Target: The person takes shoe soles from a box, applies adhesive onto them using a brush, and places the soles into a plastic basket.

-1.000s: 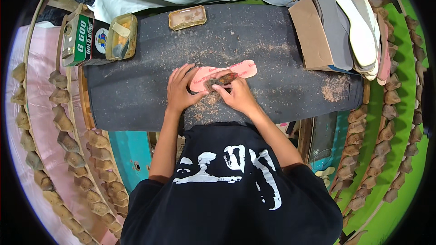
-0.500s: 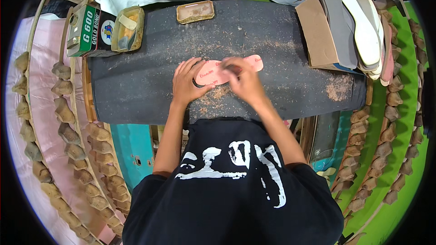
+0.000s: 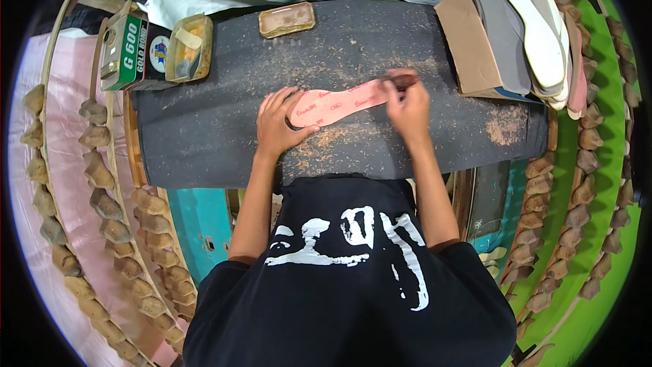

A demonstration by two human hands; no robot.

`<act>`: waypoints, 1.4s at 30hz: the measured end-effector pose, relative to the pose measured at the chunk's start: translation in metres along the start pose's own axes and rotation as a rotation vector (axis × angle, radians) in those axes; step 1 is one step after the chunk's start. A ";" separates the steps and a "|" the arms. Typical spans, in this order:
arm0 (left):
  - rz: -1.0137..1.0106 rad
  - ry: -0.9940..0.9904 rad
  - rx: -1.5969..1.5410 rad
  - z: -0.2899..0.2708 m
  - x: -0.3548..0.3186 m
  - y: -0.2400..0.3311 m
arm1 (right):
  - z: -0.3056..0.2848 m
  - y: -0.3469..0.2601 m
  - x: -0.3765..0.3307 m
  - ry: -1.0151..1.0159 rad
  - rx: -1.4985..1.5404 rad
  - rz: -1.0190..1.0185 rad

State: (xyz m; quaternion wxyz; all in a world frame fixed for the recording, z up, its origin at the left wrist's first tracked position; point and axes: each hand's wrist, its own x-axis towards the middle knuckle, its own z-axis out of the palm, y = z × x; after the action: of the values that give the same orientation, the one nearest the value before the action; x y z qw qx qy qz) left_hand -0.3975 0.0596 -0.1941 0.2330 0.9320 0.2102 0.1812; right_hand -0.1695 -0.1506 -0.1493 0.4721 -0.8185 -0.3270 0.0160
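A pink shoe insole [image 3: 335, 106] with red printing lies aslant on the dark cloth of the worktable, its wide end to the left. Around that wide end my left hand [image 3: 275, 121] holds it, fingers at the far edge and thumb along the near one. At the narrow end, my right hand [image 3: 409, 109] is closed on a small dark tool [image 3: 406, 81] with a bit of red on it. The tool's exact kind is hard to make out. My right fingers partly cover the insole's right tip.
Shavings are scattered over the dark cloth [image 3: 224, 129]. Back left stand a green and black can [image 3: 136, 54] and a tub [image 3: 198, 64] with a spatula. A shallow dish [image 3: 286, 20] sits at the back. Insoles fill a cardboard box [image 3: 468, 47] at right. Racks of shoe lasts [image 3: 98, 170] flank the table.
My right hand has moved right, from the insole's middle to its narrow end, uncovering the middle. The left hand and the insole have stayed about where they were.
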 end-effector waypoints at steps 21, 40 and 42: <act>-0.024 -0.032 0.002 0.001 0.001 -0.001 | 0.004 0.009 -0.028 -0.130 0.434 0.168; -0.034 -0.108 -0.013 -0.003 0.003 -0.003 | -0.013 0.039 0.029 -0.137 -0.135 0.091; -0.023 -0.112 -0.020 -0.003 0.003 -0.004 | -0.021 0.044 0.033 -0.064 -0.215 -0.060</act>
State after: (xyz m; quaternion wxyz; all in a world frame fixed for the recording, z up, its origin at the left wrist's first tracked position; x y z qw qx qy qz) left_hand -0.3972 0.0655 -0.1930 0.2559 0.9358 0.2059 0.1281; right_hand -0.1137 -0.1634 -0.1623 0.3711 -0.8534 -0.3661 -0.0069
